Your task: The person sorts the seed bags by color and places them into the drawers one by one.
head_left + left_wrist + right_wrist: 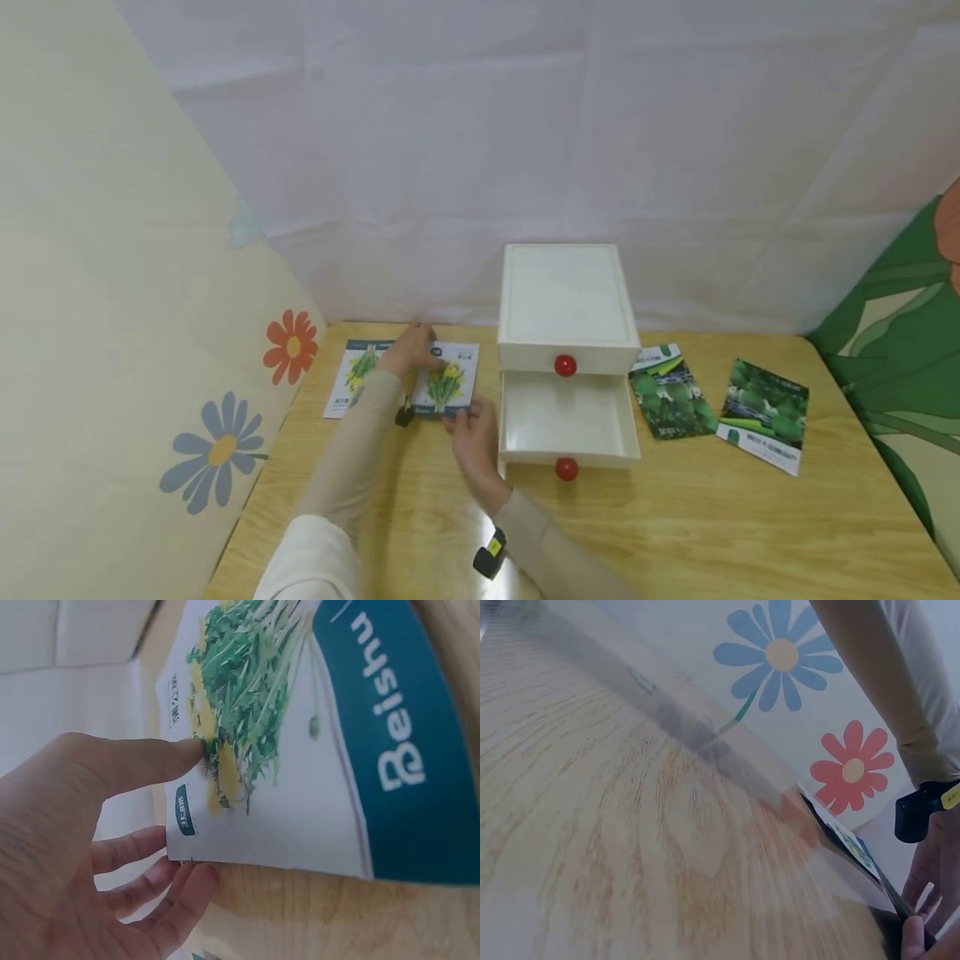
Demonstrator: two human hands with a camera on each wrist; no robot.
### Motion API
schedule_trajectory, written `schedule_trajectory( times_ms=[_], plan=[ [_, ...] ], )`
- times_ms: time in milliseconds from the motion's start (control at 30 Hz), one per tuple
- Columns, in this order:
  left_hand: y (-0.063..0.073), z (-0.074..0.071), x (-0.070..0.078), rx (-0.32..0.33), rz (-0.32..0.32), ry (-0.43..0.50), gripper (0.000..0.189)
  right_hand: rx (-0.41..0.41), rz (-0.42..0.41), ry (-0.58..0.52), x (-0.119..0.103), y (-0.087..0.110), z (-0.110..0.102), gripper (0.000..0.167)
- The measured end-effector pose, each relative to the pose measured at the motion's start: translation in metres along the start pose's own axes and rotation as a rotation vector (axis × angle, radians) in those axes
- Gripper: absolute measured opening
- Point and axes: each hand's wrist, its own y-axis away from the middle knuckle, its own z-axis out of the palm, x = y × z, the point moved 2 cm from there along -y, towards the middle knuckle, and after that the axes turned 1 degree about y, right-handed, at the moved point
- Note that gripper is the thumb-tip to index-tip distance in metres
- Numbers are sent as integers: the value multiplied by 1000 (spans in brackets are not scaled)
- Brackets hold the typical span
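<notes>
A white seed packet with a dark teal band and a picture of leafy greens with yellow flowers is between my hands, left of the drawer unit. My left hand holds its left side; in the left wrist view the thumb lies on the printed face and the other fingers are at the edge and partly behind. With thumb and fingers, my right hand pinches the near right corner. A similar packet lies on the table to the left, partly covered by my left arm.
A small white drawer unit stands right of my hands. Its lower drawer, with a red knob, is pulled out. Two green packets, one beside the unit and another farther right, lie on the wooden table.
</notes>
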Motion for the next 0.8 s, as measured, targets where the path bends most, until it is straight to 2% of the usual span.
schedule_trajectory(
  times_ms=[167, 400, 600, 800],
  plan=[
    [6, -5, -5, -15, -16, 98, 53, 0, -5, -51, -1, -2, 0, 32],
    [5, -8, -16, -6, 13, 131, 36, -19, -11, -102, -4, 0, -2, 30],
    [7, -6, -20, 11, 48, 163, 35, -47, 0, -98, -8, 7, -6, 30],
    [11, -6, -26, 29, 14, 223, 33, -71, -9, -128, -13, 13, -7, 31]
  ],
)
